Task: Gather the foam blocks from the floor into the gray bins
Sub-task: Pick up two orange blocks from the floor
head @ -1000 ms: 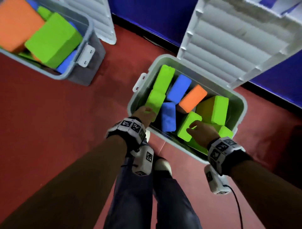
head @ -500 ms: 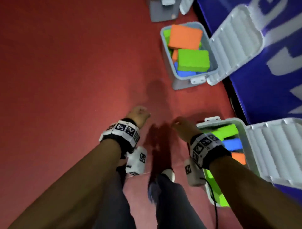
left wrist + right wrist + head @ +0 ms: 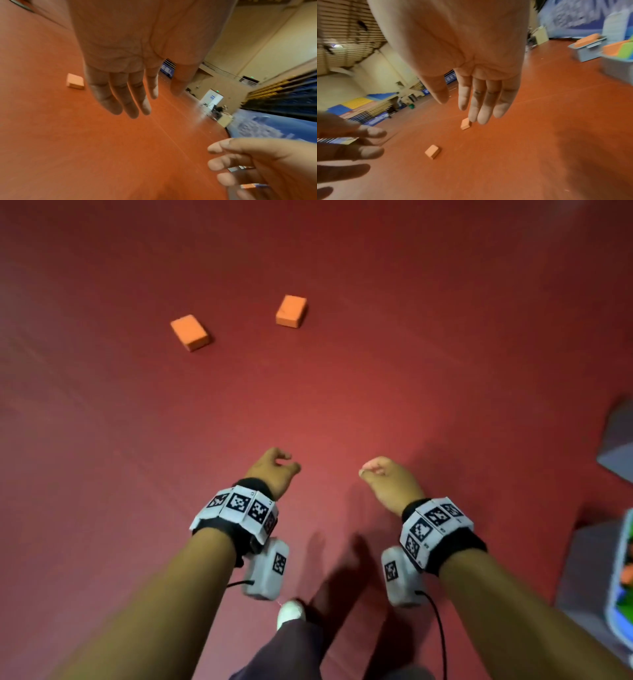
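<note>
Two orange foam blocks lie apart on the red floor ahead: a left block [image 3: 189, 332] [image 3: 432, 151] and a right block [image 3: 291, 311] [image 3: 465, 123]. One pale orange block [image 3: 75, 81] shows in the left wrist view. My left hand [image 3: 274, 467] [image 3: 130, 92] hangs empty with relaxed fingers, well short of the blocks. Beside it, my right hand [image 3: 387, 477] [image 3: 476, 97] is also empty with loose, straight fingers. A gray bin [image 3: 616, 583] with colored blocks is cut off at the right edge.
Two gray bins [image 3: 589, 50] [image 3: 618, 60] holding orange and green blocks stand at the right of the right wrist view, by a blue wall banner [image 3: 573, 14]. My white shoe [image 3: 290, 613] and trouser leg are below the hands. Open red floor stretches ahead.
I have turned away from the bins: they slid out to the right edge and two orange blocks on the floor came into view. Both hands left the bin and now hang empty.
</note>
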`<state>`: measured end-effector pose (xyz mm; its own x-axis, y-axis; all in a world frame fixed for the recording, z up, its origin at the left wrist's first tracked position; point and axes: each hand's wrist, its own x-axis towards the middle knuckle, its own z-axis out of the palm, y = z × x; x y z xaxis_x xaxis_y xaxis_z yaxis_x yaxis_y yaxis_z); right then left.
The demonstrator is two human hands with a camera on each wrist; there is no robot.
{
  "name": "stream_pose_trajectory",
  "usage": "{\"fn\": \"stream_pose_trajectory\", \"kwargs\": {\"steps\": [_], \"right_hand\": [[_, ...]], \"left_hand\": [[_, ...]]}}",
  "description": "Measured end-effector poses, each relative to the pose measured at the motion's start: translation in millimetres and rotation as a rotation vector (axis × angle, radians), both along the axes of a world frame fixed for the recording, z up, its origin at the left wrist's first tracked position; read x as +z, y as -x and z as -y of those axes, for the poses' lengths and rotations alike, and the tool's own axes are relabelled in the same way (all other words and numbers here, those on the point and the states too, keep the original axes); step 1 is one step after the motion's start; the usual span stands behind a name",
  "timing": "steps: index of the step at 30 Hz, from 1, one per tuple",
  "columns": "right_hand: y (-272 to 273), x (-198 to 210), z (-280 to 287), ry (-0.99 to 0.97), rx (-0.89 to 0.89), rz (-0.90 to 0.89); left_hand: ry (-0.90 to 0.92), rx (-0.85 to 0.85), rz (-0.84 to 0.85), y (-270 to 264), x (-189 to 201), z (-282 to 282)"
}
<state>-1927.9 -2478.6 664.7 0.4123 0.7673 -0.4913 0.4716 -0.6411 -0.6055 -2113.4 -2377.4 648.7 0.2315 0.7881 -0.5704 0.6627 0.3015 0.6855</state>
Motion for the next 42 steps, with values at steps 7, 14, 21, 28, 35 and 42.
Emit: {"fn": "stream_pose_trajectory", "kwargs": {"steps": [7, 14, 21, 28, 35, 42], "right_hand": [[19.5, -4.0, -136.8, 0.023, 0.055, -0.053], [-24.7, -68.6, -287.9, 0.121, 0.016, -0.057], [-65.3, -122.5, -452.0, 0.225, 0.082, -0.106], [-74.9, -118.2, -617.6, 0.241, 0.143, -0.074], [-48.4, -150.3, -801.6, 0.25, 0.171, -0.057], [-42.9, -207.8, -955.0, 0.274, 0.061, -0.084]], "left_hand": [[0.035, 0.12, 0.037, 24.4, -0.5, -108.5], [0.063, 0.129, 0.01, -15.6, -46.3, -260.7], [0.192, 0.297, -0.052, -36.7, -88.0, -401.7], [0.224, 0.428, -0.019, -27.6, -92.2, -546.1], [0.244, 0.458, -0.045, -4.0, -123.7, -718.0], [0.301, 0.449, -0.156, 9.9, -162.4, -881.5]]}}
